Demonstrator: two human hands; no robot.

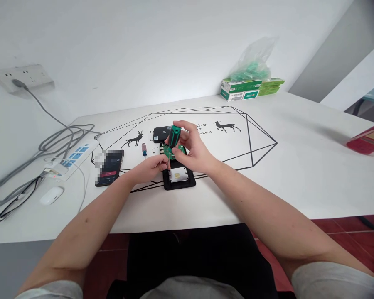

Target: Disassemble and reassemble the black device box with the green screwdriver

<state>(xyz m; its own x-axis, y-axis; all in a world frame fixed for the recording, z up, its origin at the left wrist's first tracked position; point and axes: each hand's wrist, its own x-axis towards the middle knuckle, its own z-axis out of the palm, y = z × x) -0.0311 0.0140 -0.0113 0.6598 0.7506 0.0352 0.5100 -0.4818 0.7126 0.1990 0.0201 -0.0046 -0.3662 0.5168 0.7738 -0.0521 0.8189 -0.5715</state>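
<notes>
My right hand (191,147) is wrapped round the green and black handle of a screwdriver (174,136), which stands nearly upright with its shaft pointing down. Fingers pinched, my left hand (151,168) is at the lower shaft; whether it grips the shaft or a small part is hidden. Beneath both hands lies an opened black device casing (191,180) with a silver metal plate (178,174) in its near half. A green circuit board (180,154) shows partly behind the screwdriver. Just behind the board rests a black cover (161,133) with a white label.
A small red and blue screwdriver (144,150) lies left of the casing. Further left are a phone (110,168), power strip (77,155), cables, glasses (18,200) and a white case (52,195). Green and white boxes (241,89) with a plastic bag stand at the back right; a red package (369,141) is at far right.
</notes>
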